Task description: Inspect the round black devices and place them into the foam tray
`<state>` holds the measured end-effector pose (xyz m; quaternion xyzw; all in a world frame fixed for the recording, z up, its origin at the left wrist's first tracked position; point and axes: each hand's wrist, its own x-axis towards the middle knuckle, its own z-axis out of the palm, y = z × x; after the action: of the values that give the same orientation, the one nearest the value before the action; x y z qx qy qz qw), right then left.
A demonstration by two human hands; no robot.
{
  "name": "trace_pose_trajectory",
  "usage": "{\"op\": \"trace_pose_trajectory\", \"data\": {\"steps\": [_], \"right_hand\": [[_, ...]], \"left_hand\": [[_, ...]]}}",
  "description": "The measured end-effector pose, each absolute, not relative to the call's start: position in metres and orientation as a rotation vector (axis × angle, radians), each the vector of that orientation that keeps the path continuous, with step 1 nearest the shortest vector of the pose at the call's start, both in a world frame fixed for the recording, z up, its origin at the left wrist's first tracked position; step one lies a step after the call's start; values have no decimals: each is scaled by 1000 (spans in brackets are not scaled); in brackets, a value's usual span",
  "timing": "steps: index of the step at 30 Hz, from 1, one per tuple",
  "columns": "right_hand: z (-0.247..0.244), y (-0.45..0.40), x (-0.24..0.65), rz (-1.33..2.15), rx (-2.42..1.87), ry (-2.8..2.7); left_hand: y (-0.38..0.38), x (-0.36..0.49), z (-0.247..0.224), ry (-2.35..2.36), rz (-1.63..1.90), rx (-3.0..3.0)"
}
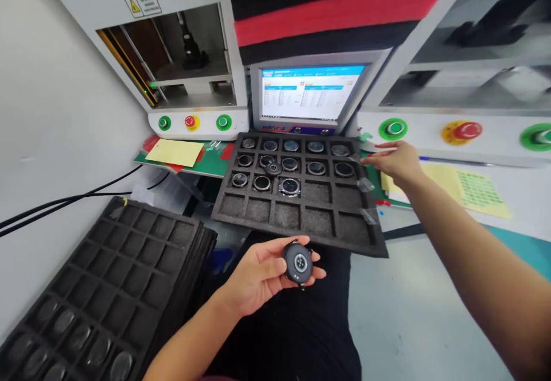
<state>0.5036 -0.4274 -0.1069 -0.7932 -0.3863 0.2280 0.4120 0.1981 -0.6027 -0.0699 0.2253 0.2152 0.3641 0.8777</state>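
Observation:
My left hand (262, 272) holds a round black watch body (298, 263) in front of the tray. Its back faces up, showing a ringed sensor and small metal contacts; no strap is on it. My right hand (396, 163) reaches to the right edge of the black foam tray (253, 226), thumb and fingers stretched out and apart. Near its fingertips lies clear film, and I see nothing held. Several round watch bodies sit face up in the tray's upper rows. One small watch body (272, 168) lies back up across the dividers.
Stacked foam trays (142, 255) stand at the lower left, with watch pieces in the top one. Behind are a monitor (310, 94) and two machines with green buttons (393, 129) and red stop buttons (467, 132). Yellow paper (174, 152), a pen (451, 162) and black cables (73, 197) lie around.

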Motion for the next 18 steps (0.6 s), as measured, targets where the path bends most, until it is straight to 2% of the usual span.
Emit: {"op": "trace_pose_trajectory", "data": {"steps": [4,7,9,13,18], "right_hand": [[-86,-459,489,503,-1892,-898],[-66,-511,455,524,-1661,-907],[-61,-553,426,589,-1340,-865],[-73,-623,376,991,-1103,-801],[-82,-653,351,1452,-935,-514]], "left_hand": [[-606,201,-71,508,824,530],[-609,203,-73,529,858,587],[-610,204,-75,523,892,647],[-614,204,-78,626,1087,996],[-626,201,-85,742,1184,1495]]}}
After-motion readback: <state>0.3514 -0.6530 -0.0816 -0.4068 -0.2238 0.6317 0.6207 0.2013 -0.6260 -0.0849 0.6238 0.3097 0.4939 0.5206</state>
